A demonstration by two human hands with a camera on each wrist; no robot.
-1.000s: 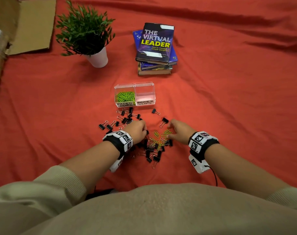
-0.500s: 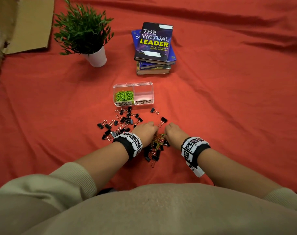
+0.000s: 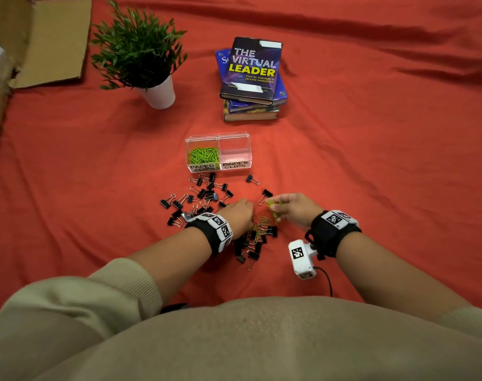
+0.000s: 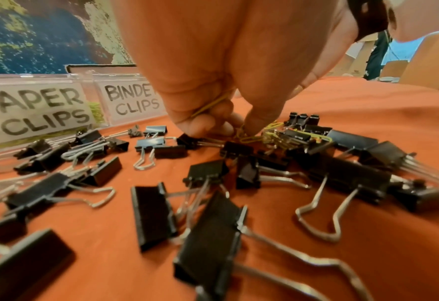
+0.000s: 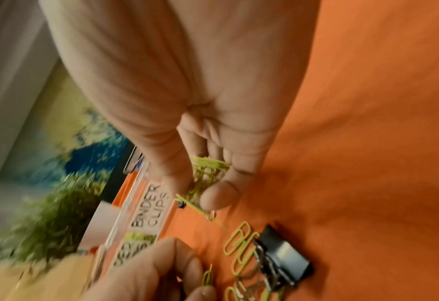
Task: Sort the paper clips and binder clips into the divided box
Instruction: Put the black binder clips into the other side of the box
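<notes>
A clear divided box (image 3: 218, 138) stands on the red cloth, its left cell labelled PAPER CLIPS (image 4: 33, 114) and filled with green paper clips (image 3: 203, 155), its right cell labelled BINDER CLIPS (image 3: 235, 165) holding nothing. Black binder clips (image 3: 204, 193) and green paper clips (image 3: 260, 224) lie mixed in front of it. My right hand (image 3: 275, 206) is raised a little and pinches a bunch of green paper clips (image 5: 208, 173). My left hand (image 3: 244, 215) is down in the pile, fingers curled round green paper clips (image 4: 249, 138).
A potted plant (image 3: 140, 56) in a white pot and a stack of books (image 3: 252, 78) stand beyond the box. Cardboard (image 3: 41, 42) lies at the far left. Red cloth (image 3: 372, 160) stretches bare to the right.
My right hand has lifted out of the pile and moved right with a bunch of green paper clips. My left hand stays low in the pile, gathering clips.
</notes>
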